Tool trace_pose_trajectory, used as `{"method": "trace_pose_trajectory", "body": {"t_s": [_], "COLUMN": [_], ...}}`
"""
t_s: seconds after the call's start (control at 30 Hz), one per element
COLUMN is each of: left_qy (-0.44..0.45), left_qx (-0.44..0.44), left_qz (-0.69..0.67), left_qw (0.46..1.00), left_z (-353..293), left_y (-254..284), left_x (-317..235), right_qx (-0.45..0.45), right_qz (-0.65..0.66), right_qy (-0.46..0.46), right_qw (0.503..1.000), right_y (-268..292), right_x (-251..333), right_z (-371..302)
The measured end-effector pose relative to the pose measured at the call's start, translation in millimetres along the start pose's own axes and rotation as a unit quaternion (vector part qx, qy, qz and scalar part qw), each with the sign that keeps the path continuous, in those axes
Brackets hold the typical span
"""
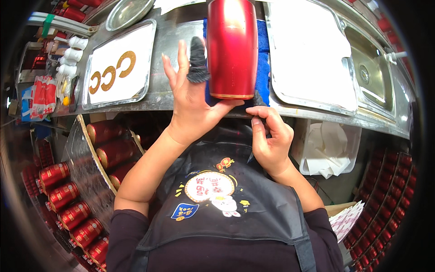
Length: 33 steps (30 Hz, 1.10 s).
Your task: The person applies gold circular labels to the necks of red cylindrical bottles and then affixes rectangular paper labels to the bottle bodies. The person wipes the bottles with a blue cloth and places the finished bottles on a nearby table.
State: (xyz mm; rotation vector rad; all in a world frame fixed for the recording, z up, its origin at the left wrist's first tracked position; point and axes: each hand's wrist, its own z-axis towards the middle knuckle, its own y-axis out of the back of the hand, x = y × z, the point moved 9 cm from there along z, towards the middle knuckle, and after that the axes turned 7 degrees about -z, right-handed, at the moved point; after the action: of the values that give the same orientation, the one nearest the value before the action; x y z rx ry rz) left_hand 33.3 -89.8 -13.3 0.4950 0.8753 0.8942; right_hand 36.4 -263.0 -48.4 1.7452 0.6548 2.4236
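A large glossy red canister (232, 50) with a thin gold rim at its near end lies on a blue towel (263, 75) on the metal counter. At its left side is my left hand (192, 102), fingers spread and stretched out, thumb reaching along the canister's near end. Fuzzy black material (198, 61) covers some of that hand's fingers. Just off the canister's near right corner, my right hand (273, 138) is closed, index finger and thumb drawn together. A small dark piece shows by its fingertips; what it holds is hard to make out.
On the left, a white-lined tray (147, 63) carries gold C-shaped pieces (126, 64). Another tray (312, 54) with a white sheet lies right, beside a metal sink (369, 68). Below the counter are red cans (63, 194) and a bin (328, 145) of crumpled paper.
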Motion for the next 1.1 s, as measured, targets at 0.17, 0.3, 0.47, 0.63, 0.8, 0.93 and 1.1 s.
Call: {"method": "trace_pose_trajectory", "body": {"t_s": [0.17,0.3,0.47,0.63,0.8,0.93,1.1], "left_qy": [-0.005,0.215,0.038,0.211,0.238,0.064,-0.032], "left_qx": [0.018,0.087,0.019,0.092,0.085,0.019,-0.012], "left_qz": [-0.084,-0.220,-0.085,-0.216,-0.262,-0.097,-0.040], "left_qw": [0.996,0.948,0.995,0.949,0.931,0.993,0.999], "left_z": [4,-13,-2,-13,-18,-2,11], "left_y": [-9,-21,-6,-24,-23,-3,4], "left_x": [-3,32,6,36,39,6,-25], "right_qx": [-0.005,-0.003,-0.001,0.007,0.017,-0.005,-0.026], "right_qz": [-0.022,-0.041,-0.054,-0.095,-0.079,-0.051,-0.057], "right_qy": [0.012,0.030,0.039,0.045,0.051,0.018,0.092], "right_qw": [1.000,0.999,0.998,0.994,0.995,0.999,0.994], "right_y": [3,0,-2,-5,-5,6,7], "right_x": [2,3,5,8,13,12,28], "right_z": [1,2,2,4,5,3,1]}}
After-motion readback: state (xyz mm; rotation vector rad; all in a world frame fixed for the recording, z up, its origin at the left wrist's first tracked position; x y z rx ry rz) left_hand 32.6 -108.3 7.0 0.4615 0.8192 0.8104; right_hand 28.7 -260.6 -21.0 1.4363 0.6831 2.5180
